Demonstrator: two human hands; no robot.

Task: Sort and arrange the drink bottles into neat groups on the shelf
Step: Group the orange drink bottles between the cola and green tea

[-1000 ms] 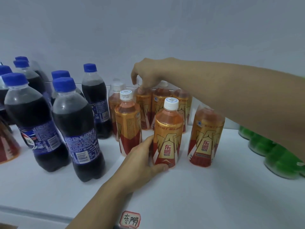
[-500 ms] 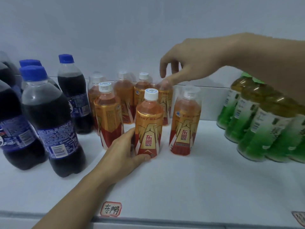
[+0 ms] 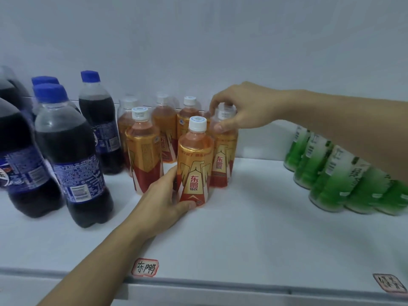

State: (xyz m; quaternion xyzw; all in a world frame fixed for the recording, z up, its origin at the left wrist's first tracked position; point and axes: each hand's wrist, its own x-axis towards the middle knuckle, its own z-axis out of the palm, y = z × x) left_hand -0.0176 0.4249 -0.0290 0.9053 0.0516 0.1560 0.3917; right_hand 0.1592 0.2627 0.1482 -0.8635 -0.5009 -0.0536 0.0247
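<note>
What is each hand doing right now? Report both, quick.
Left hand: closed around the base of the front gold-and-red plastic energy drink bottle.
Right hand: grip closed on the capped neck of the gold-and-red bottle behind it.

Cola bottles (image 3: 72,151) left, energy-drink bottles (image 3: 194,160) centre, tea bottles (image 3: 335,173) right on the shelf (image 3: 242,228).

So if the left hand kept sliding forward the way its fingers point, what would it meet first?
The left hand already grips the front orange bottle; pushed on, that bottle would probably meet the orange bottle the right hand holds, though depth is unclear.
</note>
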